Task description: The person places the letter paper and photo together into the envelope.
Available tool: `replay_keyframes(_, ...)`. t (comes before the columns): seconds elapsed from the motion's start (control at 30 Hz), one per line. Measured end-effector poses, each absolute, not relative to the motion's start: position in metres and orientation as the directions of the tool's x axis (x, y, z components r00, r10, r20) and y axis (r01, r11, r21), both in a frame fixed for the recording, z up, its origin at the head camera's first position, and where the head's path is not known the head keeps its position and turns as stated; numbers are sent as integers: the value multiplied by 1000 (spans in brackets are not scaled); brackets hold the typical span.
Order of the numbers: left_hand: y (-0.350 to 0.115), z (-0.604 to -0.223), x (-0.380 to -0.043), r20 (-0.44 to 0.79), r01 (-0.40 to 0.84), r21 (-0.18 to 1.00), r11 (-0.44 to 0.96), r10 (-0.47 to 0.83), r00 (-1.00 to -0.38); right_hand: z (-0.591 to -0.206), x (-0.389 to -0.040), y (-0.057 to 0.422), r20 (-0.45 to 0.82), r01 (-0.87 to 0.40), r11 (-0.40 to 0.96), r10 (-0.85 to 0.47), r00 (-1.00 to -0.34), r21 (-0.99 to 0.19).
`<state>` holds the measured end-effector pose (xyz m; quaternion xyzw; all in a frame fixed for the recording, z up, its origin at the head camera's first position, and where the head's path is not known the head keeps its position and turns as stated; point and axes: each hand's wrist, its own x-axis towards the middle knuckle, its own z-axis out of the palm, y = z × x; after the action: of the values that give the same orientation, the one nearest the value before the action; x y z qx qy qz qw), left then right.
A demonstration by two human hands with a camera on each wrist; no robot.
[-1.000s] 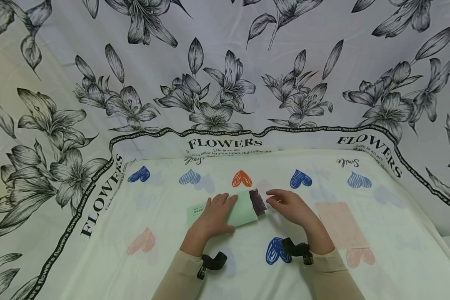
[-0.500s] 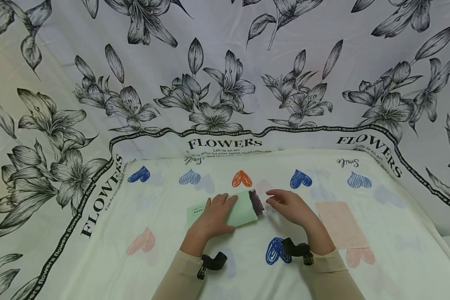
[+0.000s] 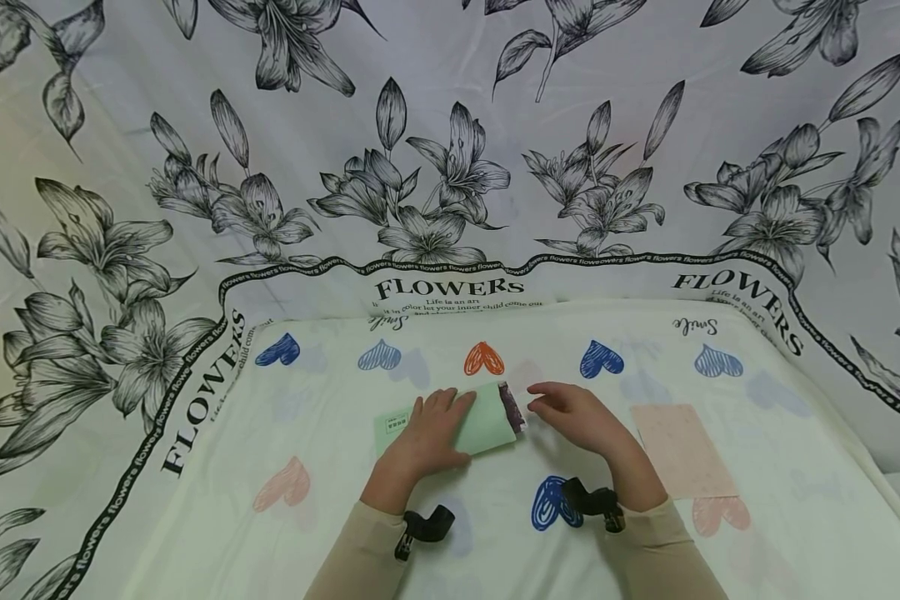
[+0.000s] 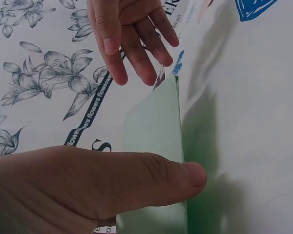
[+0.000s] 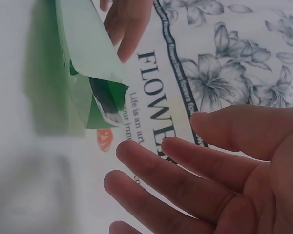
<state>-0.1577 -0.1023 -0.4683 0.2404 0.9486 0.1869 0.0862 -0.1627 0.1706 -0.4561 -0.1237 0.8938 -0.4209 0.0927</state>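
Note:
A flat pale green paper box lies at the middle of the table, with a small printed label at its left end. My left hand holds it across its width, thumb on the near side and fingers over the far side. From the box's open right end a strip of a dark purple packet sticks out. In the right wrist view the packet shows a silvery edge inside the box's mouth. My right hand is just right of this end, fingers apart and slightly bent, holding nothing.
A pink rectangular sheet lies on the table to the right of my right forearm. The white tablecloth bears printed hearts. Behind the table hangs a flower-printed curtain. Each wrist wears a black camera mount.
The dark purple packet has slid left, deeper into the green box, so less of it shows. My right hand has shifted slightly left; my left hand has stayed in place.

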Motion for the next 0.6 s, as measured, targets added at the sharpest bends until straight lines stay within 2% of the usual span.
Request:
replay_keyframes(0.23,-102,-470,-159,-76,428,391,815,492,-868,-459,-163,167,-86,-125,579,-324,-942,-806)
replay_keyframes(0.4,-102,-471,-158,-74,432,392,813,495,-866,-458,-162,164,-78,-159,567,-372,-925,-808)
replay_keyframes(0.6,-102,-469,-158,-61,434,396,809,495,-867,-459,-164,169,-67,-162,586,-349,-935,-794)
